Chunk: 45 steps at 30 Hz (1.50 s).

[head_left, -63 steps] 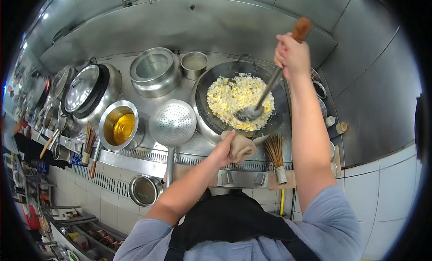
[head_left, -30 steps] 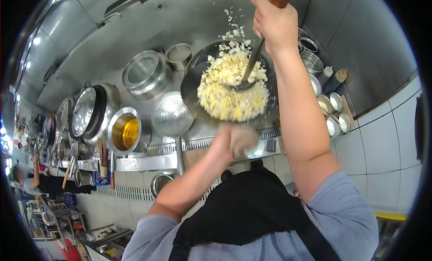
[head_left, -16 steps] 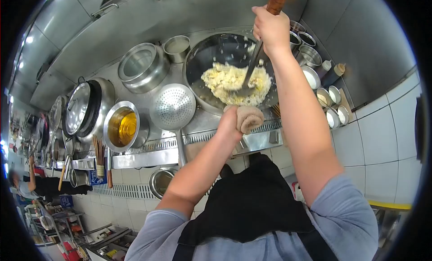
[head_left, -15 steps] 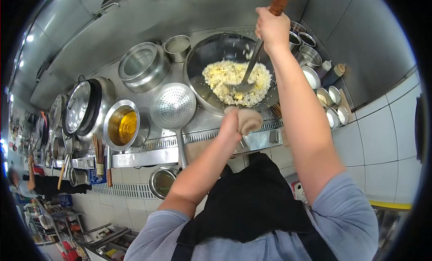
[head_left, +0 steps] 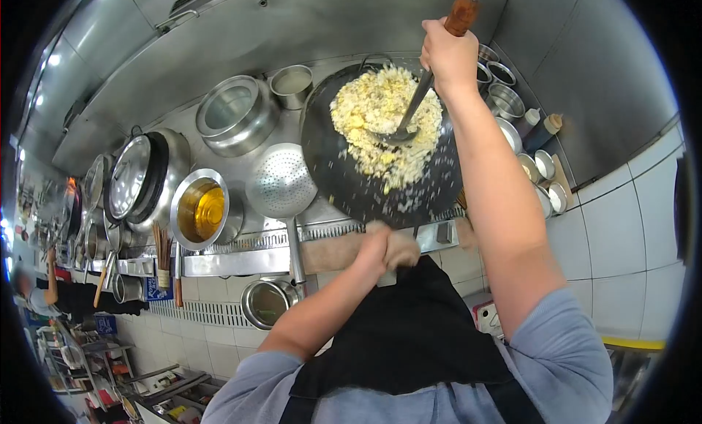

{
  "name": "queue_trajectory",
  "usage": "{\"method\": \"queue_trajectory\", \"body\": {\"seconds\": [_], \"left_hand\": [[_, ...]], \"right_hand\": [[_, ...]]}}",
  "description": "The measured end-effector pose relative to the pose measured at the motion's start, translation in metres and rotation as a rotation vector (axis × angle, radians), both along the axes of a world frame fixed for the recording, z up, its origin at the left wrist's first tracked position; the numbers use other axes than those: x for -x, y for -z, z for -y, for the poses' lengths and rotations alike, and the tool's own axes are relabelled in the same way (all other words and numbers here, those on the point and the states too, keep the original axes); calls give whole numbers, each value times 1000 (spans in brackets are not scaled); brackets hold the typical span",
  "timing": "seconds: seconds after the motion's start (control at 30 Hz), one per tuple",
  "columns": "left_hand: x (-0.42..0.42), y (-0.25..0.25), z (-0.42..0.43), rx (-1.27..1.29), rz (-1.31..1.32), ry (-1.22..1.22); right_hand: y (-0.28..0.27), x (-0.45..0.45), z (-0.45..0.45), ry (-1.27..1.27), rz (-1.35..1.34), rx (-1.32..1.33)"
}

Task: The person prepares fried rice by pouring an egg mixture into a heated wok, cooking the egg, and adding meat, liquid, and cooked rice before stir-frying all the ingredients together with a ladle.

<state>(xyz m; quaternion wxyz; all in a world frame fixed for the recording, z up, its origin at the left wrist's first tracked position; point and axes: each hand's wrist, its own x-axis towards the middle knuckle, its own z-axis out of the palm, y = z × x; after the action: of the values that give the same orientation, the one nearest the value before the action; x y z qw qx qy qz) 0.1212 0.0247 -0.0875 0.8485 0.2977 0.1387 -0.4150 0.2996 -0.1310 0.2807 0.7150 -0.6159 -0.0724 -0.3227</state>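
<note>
Fried rice with yellow egg pieces (head_left: 376, 117) lies in a large black wok (head_left: 329, 160), heaped toward its far side, with loose grains on the near side. My right hand (head_left: 450, 56) is wrapped round the shaft of a wok ladle (head_left: 418, 102), just below its wooden end. The ladle's head rests in the rice. My left hand (head_left: 374, 250) is closed on a folded beige cloth (head_left: 401, 250) at the wok's near rim. The cloth hides where the fingers meet the rim.
Left of the wok lie a perforated strainer (head_left: 281, 179), a bowl of yellow oil (head_left: 197, 212) and a steel pot (head_left: 234, 117). Seasoning tins (head_left: 545, 163) and squeeze bottles (head_left: 542, 131) line the right side. A person (head_left: 62, 296) stands far left.
The wok has tipped and come nearer to me, its near rim lower. The rice has shifted, with grains scattered across the near side. My left hand has come down with the cloth.
</note>
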Motion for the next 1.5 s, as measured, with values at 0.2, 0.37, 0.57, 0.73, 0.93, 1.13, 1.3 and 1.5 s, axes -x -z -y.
{"method": "queue_trajectory", "body": {"seconds": [0.2,0.37,0.57,0.73,0.93,1.13,1.3,1.5], "left_hand": [[-24,-228,8,-107,-89,-135],[-24,-135,16,-180,37,-107],[-1,-183,19,295,-12,-9],[-14,-123,36,-261,-29,-229],[-46,-151,25,-71,99,-153],[-95,-150,22,-244,87,-307],[-2,-84,-39,-1523,813,-207],[25,-61,-47,-1847,709,122]], "right_hand": [[-5,40,-11,-65,-103,-17],[11,-8,1,69,-3,111],[-37,40,7,-188,-142,-61],[8,-68,19,60,49,55],[-121,13,9,-21,165,-41],[-97,22,36,-257,214,-87],[43,-57,21,-310,-64,-87],[-25,-23,11,-483,71,-125]]}}
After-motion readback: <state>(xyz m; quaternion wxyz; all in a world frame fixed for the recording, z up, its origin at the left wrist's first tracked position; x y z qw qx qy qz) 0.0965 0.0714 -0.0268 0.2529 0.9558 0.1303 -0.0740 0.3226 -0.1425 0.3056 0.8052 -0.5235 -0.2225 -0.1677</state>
